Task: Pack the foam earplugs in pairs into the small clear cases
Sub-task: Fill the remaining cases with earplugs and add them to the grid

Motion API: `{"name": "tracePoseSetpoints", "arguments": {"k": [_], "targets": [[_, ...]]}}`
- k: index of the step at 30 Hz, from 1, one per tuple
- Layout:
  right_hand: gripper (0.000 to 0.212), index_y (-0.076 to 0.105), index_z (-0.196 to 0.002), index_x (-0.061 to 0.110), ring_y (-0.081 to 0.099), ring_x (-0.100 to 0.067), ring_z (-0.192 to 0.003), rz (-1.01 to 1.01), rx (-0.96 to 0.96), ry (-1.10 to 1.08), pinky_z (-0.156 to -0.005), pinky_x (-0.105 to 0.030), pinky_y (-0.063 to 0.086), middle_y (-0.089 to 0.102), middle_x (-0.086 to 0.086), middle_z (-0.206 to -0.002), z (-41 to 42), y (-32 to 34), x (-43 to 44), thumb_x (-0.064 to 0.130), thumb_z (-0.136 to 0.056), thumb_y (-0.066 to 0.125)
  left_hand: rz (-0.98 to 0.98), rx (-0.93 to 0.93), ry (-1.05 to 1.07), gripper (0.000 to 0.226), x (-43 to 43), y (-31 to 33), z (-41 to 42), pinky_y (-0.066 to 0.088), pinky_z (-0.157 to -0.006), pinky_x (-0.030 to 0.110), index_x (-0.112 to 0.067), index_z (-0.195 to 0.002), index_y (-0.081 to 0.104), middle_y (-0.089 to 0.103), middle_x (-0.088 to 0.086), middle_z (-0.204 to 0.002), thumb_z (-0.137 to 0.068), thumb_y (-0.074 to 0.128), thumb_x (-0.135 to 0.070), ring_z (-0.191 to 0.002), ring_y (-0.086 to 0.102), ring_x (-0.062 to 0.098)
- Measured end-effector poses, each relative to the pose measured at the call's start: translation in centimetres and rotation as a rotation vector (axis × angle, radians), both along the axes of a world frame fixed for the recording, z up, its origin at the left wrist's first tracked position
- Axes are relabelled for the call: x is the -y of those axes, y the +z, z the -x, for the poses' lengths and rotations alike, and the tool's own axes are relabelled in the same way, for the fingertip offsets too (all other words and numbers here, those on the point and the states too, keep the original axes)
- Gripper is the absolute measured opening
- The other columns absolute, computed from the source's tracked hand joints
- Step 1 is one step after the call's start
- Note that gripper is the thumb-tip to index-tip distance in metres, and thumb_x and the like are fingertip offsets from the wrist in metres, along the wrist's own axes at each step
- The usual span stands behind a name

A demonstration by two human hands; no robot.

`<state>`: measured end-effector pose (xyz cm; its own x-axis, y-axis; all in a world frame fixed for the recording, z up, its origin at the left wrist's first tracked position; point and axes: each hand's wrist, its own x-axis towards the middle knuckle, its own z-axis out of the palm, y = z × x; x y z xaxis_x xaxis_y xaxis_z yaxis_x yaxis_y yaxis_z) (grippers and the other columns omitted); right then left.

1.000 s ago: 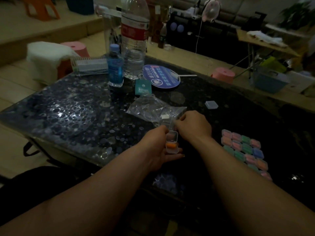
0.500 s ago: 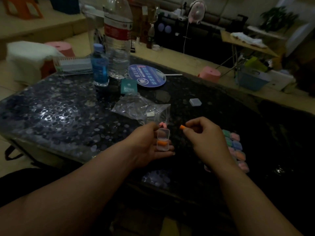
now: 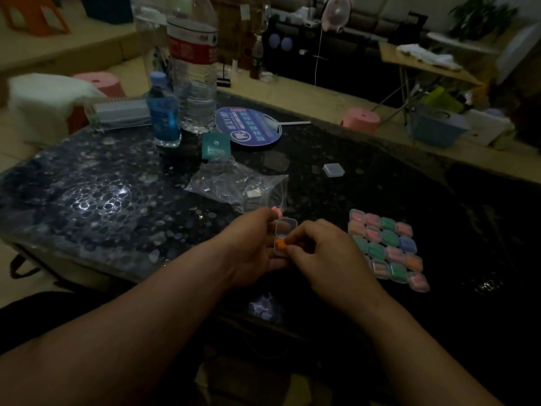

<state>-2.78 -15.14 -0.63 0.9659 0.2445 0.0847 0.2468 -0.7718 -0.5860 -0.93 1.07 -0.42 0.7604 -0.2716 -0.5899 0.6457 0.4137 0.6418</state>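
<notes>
My left hand point(image 3: 248, 253) holds a small clear case point(image 3: 285, 233) with its lid swung up. Orange foam earplug point(image 3: 281, 245) shows in the case's lower half. My right hand point(image 3: 322, 256) has its fingertips at the case, pinching the orange earplug at its edge. A pink earplug point(image 3: 276, 210) lies on the table just beyond the case. To the right, several filled cases point(image 3: 388, 247) with pink, green, blue and orange plugs lie in rows. A clear plastic bag point(image 3: 237, 184) lies behind my hands.
A lone shut case point(image 3: 333, 170) sits further back on the dark pebbled table point(image 3: 102, 200). Two water bottles point(image 3: 193, 68), a round blue fan point(image 3: 248, 126) and a teal packet point(image 3: 215, 145) stand at the back. Pink stools and a blue bin are beyond the table.
My right hand, which held an orange earplug apart from the case, has moved left and brought it down into the case held by my left hand.
</notes>
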Motion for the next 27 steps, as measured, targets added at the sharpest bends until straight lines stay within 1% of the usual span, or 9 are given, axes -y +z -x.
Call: {"name": "tracePoseSetpoints", "arguments": {"k": [5, 9, 11, 14, 16, 18, 22, 25, 27], "targets": [[0.005, 0.075, -0.101, 0.033, 0.059, 0.001, -0.087, 0.007, 0.001, 0.001, -0.074, -0.02, 0.046, 0.058, 0.015, -0.096, 0.1, -0.4, 0.2, 0.033, -0.095, 0.076, 0.013, 0.016, -0.017, 0.046, 0.1, 0.0, 0.1, 0.057, -0.079, 0.037, -0.004, -0.139, 0.056, 0.063, 0.017, -0.109, -0.106, 0.041, -0.033, -0.078, 0.064, 0.024], [0.005, 0.073, -0.097, 0.033, 0.06, 0.002, -0.087, -0.018, 0.004, -0.02, -0.075, -0.021, 0.047, 0.061, 0.015, -0.096, 0.0, 0.0, 0.8, 0.032, -0.094, 0.077, 0.033, 0.008, -0.011, 0.034, 0.1, 0.1, -0.1, 0.059, -0.076, 0.039, -0.009, -0.125, 0.06, 0.068, 0.012, -0.093, -0.105, 0.042, -0.03, -0.073, 0.065, 0.023], [0.008, 0.069, -0.097, 0.035, 0.061, 0.003, -0.087, -0.079, -0.003, -0.053, -0.071, -0.019, 0.046, 0.064, 0.015, -0.098, -0.2, 0.4, 1.2, 0.034, -0.094, 0.077, 0.028, 0.0, 0.002, 0.035, 0.1, 0.0, -0.2, 0.061, -0.079, 0.043, -0.007, -0.125, 0.059, 0.07, 0.016, -0.099, -0.106, 0.041, -0.03, -0.077, 0.068, 0.025], [0.034, 0.061, -0.122, 0.04, 0.059, 0.005, -0.102, -0.095, -0.021, -0.077, -0.078, -0.016, 0.045, 0.062, 0.017, -0.118, -0.5, 0.5, 1.7, 0.045, -0.092, 0.077, 0.022, -0.005, 0.012, 0.036, 0.0, -0.2, -0.2, 0.061, -0.086, 0.048, -0.007, -0.127, 0.059, 0.068, 0.021, -0.109, -0.106, 0.042, -0.03, -0.084, 0.07, 0.029], [0.064, 0.049, -0.145, 0.04, 0.052, 0.002, -0.118, -0.022, -0.04, -0.024, -0.093, -0.021, 0.046, 0.052, 0.019, -0.133, -0.7, 0.2, 1.9, 0.055, -0.089, 0.078, 0.015, 0.002, 0.014, 0.036, 0.1, -0.2, -0.2, 0.062, -0.079, 0.043, -0.007, -0.126, 0.061, 0.065, 0.02, -0.113, -0.106, 0.042, -0.031, -0.091, 0.066, 0.031], [0.072, 0.044, -0.151, 0.042, 0.049, -0.001, -0.127, 0.028, -0.034, 0.049, -0.106, -0.03, 0.047, 0.048, 0.02, -0.139, -0.7, -0.1, 1.7, 0.057, -0.088, 0.076, 0.003, 0.01, 0.014, 0.037, 0.3, -0.2, -0.3, 0.059, -0.074, 0.04, -0.007, -0.124, 0.062, 0.063, 0.021, -0.114, -0.106, 0.042, -0.033, -0.097, 0.064, 0.035], [0.051, 0.058, -0.136, 0.044, 0.054, 0.001, -0.121, -0.013, 0.049, 0.104, -0.104, -0.031, 0.05, 0.054, 0.025, -0.127, -0.3, -0.7, 1.7, 0.051, -0.087, 0.073, -0.019, 0.033, 0.037, 0.028, 0.5, -0.1, -0.4, 0.055, -0.08, 0.039, -0.008, -0.109, 0.062, 0.062, 0.017, -0.102, -0.107, 0.044, -0.03, -0.097, 0.06, 0.033], [0.027, 0.067, -0.121, 0.039, 0.056, 0.005, -0.112, -0.045, 0.072, 0.087, -0.094, -0.025, 0.049, 0.059, 0.024, -0.116, -0.1, -0.5, 1.7, 0.041, -0.095, 0.074, -0.011, 0.057, 0.046, 0.022, 0.2, -0.1, -0.7, 0.058, -0.088, 0.038, -0.003, -0.119, 0.061, 0.063, 0.015, -0.1, -0.102, 0.053, -0.013, -0.087, 0.064, 0.024], [0.014, 0.068, -0.111, 0.039, 0.059, 0.006, -0.105, -0.079, 0.046, 0.058, -0.089, -0.025, 0.051, 0.063, 0.022, -0.11, -0.1, -0.3, 1.7, 0.041, -0.098, 0.072, -0.063, 0.079, 0.046, 0.03, 0.2, -0.2, -0.9, 0.06, -0.089, 0.037, -0.001, -0.127, 0.06, 0.066, 0.011, -0.109, -0.099, 0.05, 0.001, -0.093, 0.068, 0.021]]}}
